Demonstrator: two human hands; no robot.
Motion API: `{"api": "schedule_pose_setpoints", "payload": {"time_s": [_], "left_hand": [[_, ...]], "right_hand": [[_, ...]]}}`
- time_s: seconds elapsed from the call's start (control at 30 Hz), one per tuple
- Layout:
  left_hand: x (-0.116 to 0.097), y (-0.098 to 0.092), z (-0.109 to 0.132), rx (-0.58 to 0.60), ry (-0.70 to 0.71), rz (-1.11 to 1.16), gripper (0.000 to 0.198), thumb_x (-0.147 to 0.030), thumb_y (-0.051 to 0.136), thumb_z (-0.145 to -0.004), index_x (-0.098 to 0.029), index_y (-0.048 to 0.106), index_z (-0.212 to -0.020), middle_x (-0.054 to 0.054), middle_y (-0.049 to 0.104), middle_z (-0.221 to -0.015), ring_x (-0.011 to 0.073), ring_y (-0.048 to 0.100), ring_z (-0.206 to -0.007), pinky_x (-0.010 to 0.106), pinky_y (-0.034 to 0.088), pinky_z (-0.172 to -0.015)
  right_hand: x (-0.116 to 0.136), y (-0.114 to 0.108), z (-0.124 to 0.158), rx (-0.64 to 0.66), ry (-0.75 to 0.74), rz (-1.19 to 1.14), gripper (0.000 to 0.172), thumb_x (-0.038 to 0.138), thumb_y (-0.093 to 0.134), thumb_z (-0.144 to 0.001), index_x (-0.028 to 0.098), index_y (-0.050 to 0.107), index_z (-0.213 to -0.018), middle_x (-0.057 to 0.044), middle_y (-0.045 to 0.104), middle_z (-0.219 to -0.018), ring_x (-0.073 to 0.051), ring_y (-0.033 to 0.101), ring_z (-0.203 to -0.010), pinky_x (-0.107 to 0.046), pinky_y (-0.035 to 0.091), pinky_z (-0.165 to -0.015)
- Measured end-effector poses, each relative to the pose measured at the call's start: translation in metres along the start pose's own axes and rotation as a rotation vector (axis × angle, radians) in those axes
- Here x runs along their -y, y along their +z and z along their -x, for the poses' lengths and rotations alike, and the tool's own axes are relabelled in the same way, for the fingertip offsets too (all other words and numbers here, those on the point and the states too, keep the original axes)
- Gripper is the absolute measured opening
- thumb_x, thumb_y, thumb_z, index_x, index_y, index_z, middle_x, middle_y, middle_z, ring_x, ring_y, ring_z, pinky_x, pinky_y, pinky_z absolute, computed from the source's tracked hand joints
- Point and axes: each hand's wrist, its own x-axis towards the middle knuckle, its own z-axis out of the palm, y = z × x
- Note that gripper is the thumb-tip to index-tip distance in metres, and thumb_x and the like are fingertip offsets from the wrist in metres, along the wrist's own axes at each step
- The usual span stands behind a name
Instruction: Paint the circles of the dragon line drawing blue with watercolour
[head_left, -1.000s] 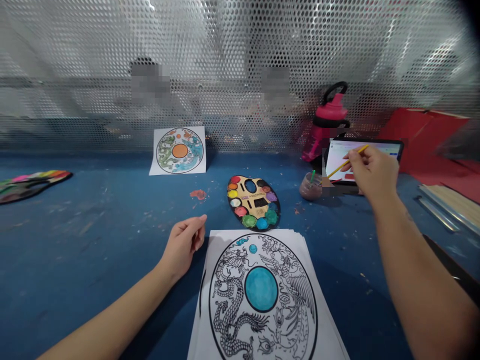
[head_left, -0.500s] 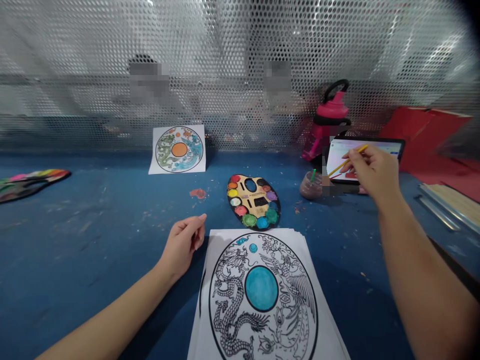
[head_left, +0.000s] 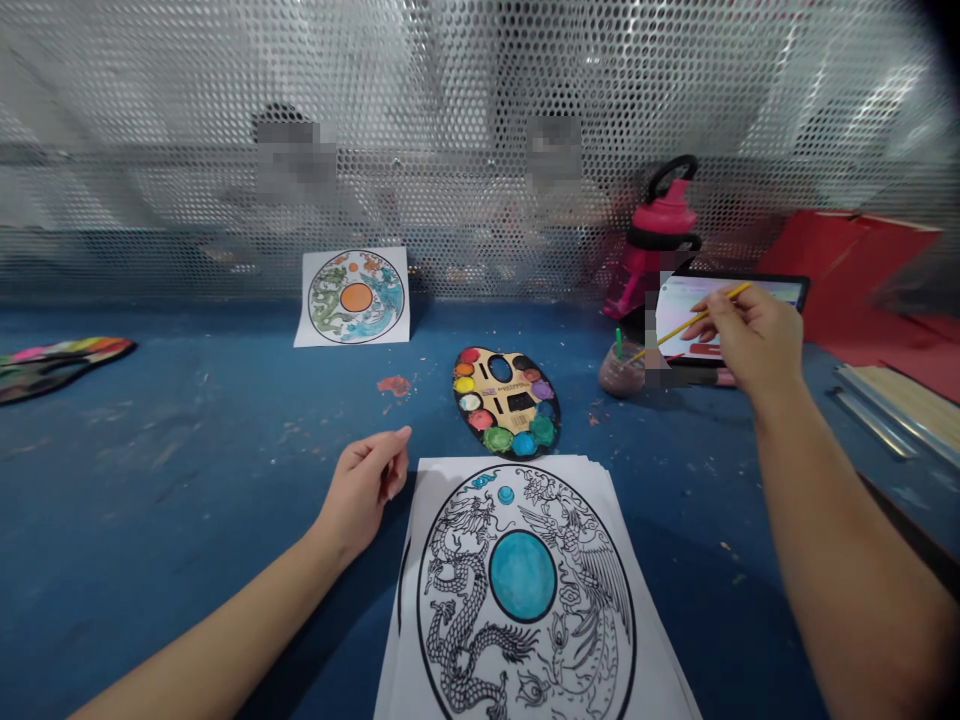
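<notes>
Right hand [head_left: 746,340] pinching a slim yellow pencil [head_left: 686,325], in front of a black-framed tablet [head_left: 679,305], left hand [head_left: 364,490] loosely curled and empty, just beside a stack of white dragon-and-phoenix line-art sheets [head_left: 480,590], oval multicolour paint palette [head_left: 506,403] beyond

We are recording a black-outlined dragon-and-phoenix pattern on the front sheet [head_left: 525,590], its central disc [head_left: 523,576] filled in teal. We are noting an orange disc, green dragon and blue phoenix on the rear sheet [head_left: 355,297]. We are listing red, yellow, purple, green and blue pans on the palette [head_left: 506,403], a yellow pencil [head_left: 694,320], a pink-and-black bottle [head_left: 660,225], and a paint-speckled blue bench [head_left: 187,480] before a silver perforated screen [head_left: 450,100].
</notes>
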Motion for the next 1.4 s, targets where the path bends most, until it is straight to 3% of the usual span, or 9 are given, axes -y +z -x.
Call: {"api": "schedule_pose_setpoints", "payload": {"time_s": [0.13, 0.5, 0.63, 0.73, 0.9, 1.17, 1.3, 1.4], "left_hand": [[-0.0002, -0.0001, 0.0004, -0.003, -0.004, 0.002, 0.046, -0.035, 0.056, -0.085, -0.016, 0.041, -0.046, -0.004, 0.034, -0.038, 0.0071, 0.029, -0.039, 0.025, 0.02, -0.043], [0.0007, -0.0013, -0.0007, 0.007, -0.003, -0.001, 0.046, -0.035, 0.055, -0.086, -0.016, 0.041, -0.046, -0.004, 0.034, -0.038, 0.007, 0.029, -0.039, 0.025, 0.02, -0.043], [-0.0001, -0.0012, -0.0005, 0.006, -0.003, -0.003, 0.046, -0.035, 0.055, -0.086, -0.016, 0.041, -0.046, -0.004, 0.034, -0.038, 0.007, 0.029, -0.039, 0.025, 0.021, -0.043], [-0.0002, -0.0005, -0.0005, 0.007, -0.006, -0.006, 0.046, -0.035, 0.055, -0.085, -0.016, 0.041, -0.046, -0.004, 0.034, -0.038, 0.007, 0.029, -0.039, 0.025, 0.021, -0.043], [-0.0002, 0.0007, -0.0006, 0.004, -0.002, -0.007, 0.047, -0.035, 0.055, -0.086, -0.016, 0.041, -0.045, -0.004, 0.033, -0.037, 0.0071, 0.029, -0.038, 0.024, 0.023, -0.043], [-0.001, 0.0006, -0.0006, 0.006, 0.004, -0.003, 0.046, -0.034, 0.056, -0.085, -0.016, 0.042, -0.045, -0.004, 0.034, -0.038, 0.007, 0.029, -0.038, 0.024, 0.021, -0.043], [-0.0004, 0.0001, -0.0001, 0.005, 0.011, -0.001, 0.046, -0.034, 0.056, -0.085, -0.016, 0.042, -0.045, -0.004, 0.034, -0.038, 0.0068, 0.029, -0.038, 0.024, 0.021, -0.042], [0.0002, -0.0006, 0.0, 0.009, 0.014, -0.004, 0.046, -0.034, 0.055, -0.086, -0.016, 0.042, -0.045, -0.004, 0.033, -0.038, 0.0067, 0.029, -0.038, 0.024, 0.022, -0.043]], "right_hand": [[0.0001, 0.0005, 0.001, -0.044, -0.046, 0.135, 0.023, 0.035, 0.048, -0.088, 0.018, 0.063, -0.086, -0.003, 0.066, -0.059, -0.015, 0.063, -0.053, -0.023, 0.044, -0.048], [0.0022, 0.0004, 0.0035, -0.025, -0.05, 0.122, 0.023, 0.036, 0.047, -0.089, 0.018, 0.062, -0.086, -0.003, 0.065, -0.059, -0.013, 0.062, -0.05, -0.021, 0.044, -0.047], [0.0025, 0.0005, 0.0019, -0.008, -0.03, 0.028, 0.022, 0.033, 0.048, -0.088, 0.018, 0.062, -0.083, -0.001, 0.062, -0.054, -0.013, 0.061, -0.048, -0.022, 0.046, -0.049], [0.0036, -0.0009, 0.0007, -0.052, -0.04, 0.096, 0.02, 0.032, 0.05, -0.086, 0.018, 0.064, -0.082, 0.0, 0.062, -0.053, -0.012, 0.06, -0.047, -0.023, 0.045, -0.05], [0.0025, -0.0011, 0.0004, -0.049, 0.037, -0.084, 0.022, 0.033, 0.05, -0.086, 0.017, 0.064, -0.081, -0.001, 0.06, -0.052, -0.013, 0.06, -0.047, -0.023, 0.046, -0.047], [0.0024, -0.0008, 0.003, -0.044, -0.015, 0.036, 0.023, 0.036, 0.05, -0.087, 0.018, 0.064, -0.084, -0.003, 0.064, -0.059, -0.014, 0.062, -0.05, -0.023, 0.046, -0.048], [0.0051, -0.0015, 0.0035, 0.025, -0.015, 0.024, 0.024, 0.037, 0.048, -0.088, 0.018, 0.063, -0.083, -0.002, 0.064, -0.058, -0.015, 0.064, -0.053, -0.024, 0.047, -0.05], [0.0061, -0.0009, 0.0029, -0.01, -0.051, 0.102, 0.021, 0.035, 0.05, -0.087, 0.019, 0.063, -0.081, -0.001, 0.064, -0.056, -0.015, 0.064, -0.053, -0.026, 0.048, -0.054]]}}
